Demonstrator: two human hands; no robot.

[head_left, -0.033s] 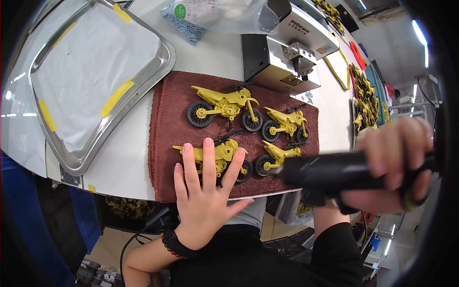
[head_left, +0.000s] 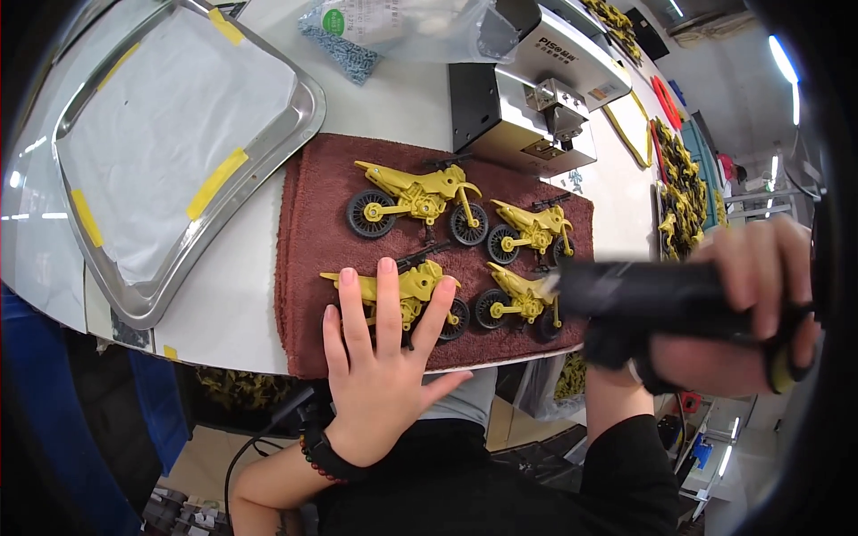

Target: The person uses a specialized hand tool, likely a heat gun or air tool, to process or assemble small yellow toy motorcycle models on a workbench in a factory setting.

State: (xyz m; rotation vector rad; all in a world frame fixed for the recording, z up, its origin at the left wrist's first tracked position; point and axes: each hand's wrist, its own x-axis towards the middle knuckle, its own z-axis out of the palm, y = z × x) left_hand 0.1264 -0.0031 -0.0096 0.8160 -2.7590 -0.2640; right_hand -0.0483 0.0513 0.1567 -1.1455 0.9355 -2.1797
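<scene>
Four toy motorcycles would be more than I count out, so: several yellow toy motorcycles with black wheels, among them a far-left one, a far-right one and a near-right one, lie on a brown towel. My left hand lies with spread fingers over the near-left toy motorcycle, partly hiding it. My right hand is wrapped round a black electric screwdriver, blurred by motion. Its front end is beside the near-right motorcycle; whether they touch I cannot tell.
Behind the towel stands a metal screw feeder, with loose screws beside it. A bag of small screws lies at the back. At left is a metal tray lined with white paper. More yellow toys are piled at far right.
The electric screwdriver has shifted right and slightly away from me, uncovering more of the near-right motorcycle. My left hand stays on its motorcycle.
</scene>
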